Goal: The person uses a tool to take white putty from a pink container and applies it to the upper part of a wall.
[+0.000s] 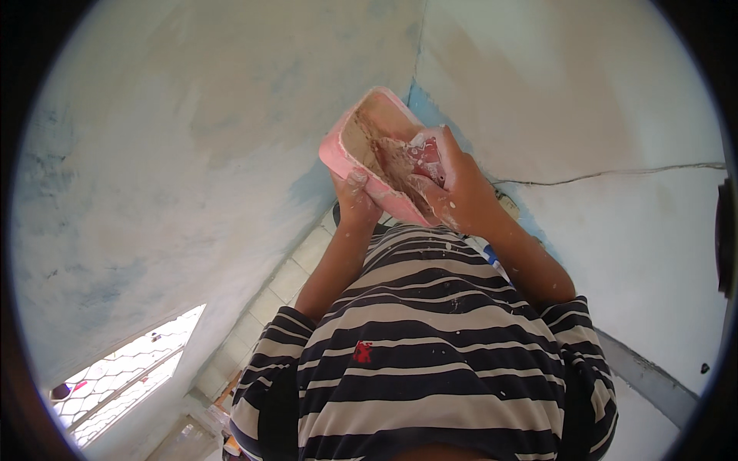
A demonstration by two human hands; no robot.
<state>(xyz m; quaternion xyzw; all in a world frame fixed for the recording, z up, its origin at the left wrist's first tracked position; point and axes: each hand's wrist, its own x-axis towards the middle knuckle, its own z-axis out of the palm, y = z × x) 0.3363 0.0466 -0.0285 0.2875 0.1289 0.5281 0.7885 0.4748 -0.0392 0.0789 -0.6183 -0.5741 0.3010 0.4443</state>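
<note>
Pink tub (334, 153) hanging in air beyond striped shirt (430, 323), long axis slanting upper left to lower right, mouth facing right hand (459, 188). Left hand (355, 201) clasping its near-left wall; right hand, nearer brown paste (393, 163), grasping white-smeared reddish piece (432, 160), perhaps flat, half hidden.

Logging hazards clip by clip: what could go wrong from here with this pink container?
Spillage: the pink container looks tilted, so its brownish paste might slide over the rim.
Slipping: the left hand has smears on it, which may loosen its hold.
Dripping: the right hand, flecked with white, could drop bits onto the striped shirt below.
</note>
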